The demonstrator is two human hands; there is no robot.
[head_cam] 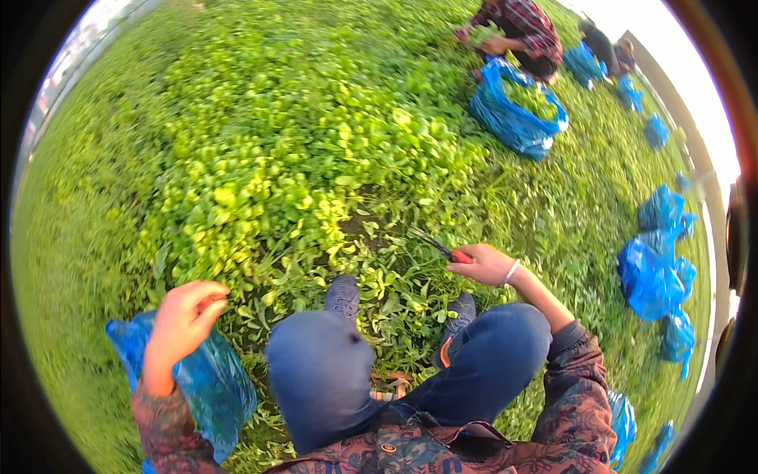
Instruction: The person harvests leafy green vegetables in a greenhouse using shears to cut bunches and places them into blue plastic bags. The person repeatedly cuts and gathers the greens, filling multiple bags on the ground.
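Observation:
My right hand (482, 264) grips the red handle of a bladed hand tool (435, 243), whose narrow dark blade points up and left over the cut plants. Whether it is a knife or a sickle I cannot tell. My left hand (188, 317) is raised, with its fingers curled and thumb near them, above a blue plastic bag (216, 385) at the lower left; nothing shows between the fingers. Low leafy green plants (237, 207) grow densely in front of me. Loose leaves and bare soil (358, 222) lie between them and my shoes.
A co-worker in a checked shirt (542, 35) crouches at the upper right, holding greens beside an open blue bag (515, 124) of leaves. More people (601, 47) are farther back. Several blue bags (651, 275) stand along the right. A low seat (391, 385) partly shows beneath me.

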